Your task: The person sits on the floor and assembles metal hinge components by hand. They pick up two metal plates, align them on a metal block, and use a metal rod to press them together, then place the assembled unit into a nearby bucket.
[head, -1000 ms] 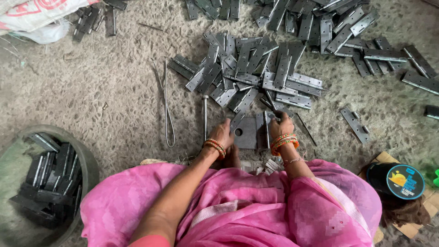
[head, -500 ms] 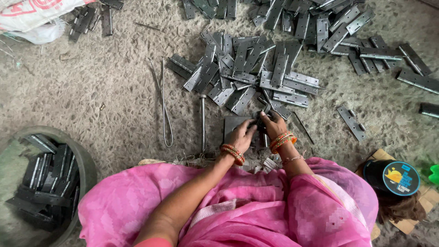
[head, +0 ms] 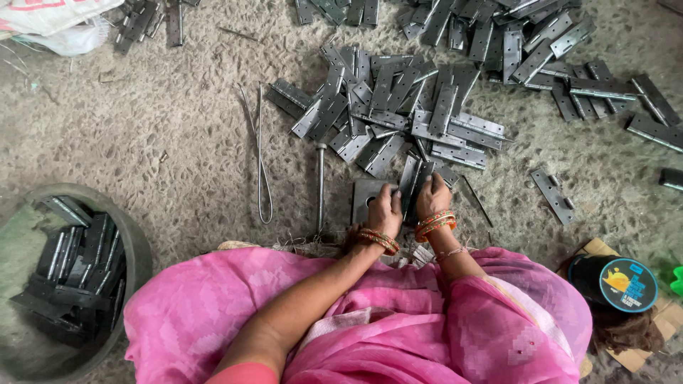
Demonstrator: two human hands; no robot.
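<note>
I sit on a rough grey floor in pink cloth. My left hand [head: 384, 211] and my right hand [head: 432, 197] are close together and both grip one grey metal hinge [head: 415, 174] standing upright between them. Under my left hand lies a square metal plate [head: 365, 193] with a round hole. Just beyond the hands spreads a heap of grey hinges [head: 398, 114]. Orange bangles ring both wrists.
A round tub [head: 139, 256] at the lower left holds several dark hinges. A long metal pin [head: 321, 186] and a bent wire loop [head: 261, 156] lie left of the plate. More hinges [head: 541, 43] lie at the top right; a round tin [head: 617, 283] sits at the right.
Both hands have closed together over the plate and lifted a hinge upright between them; a second ago they rested apart on either side of the plate.
</note>
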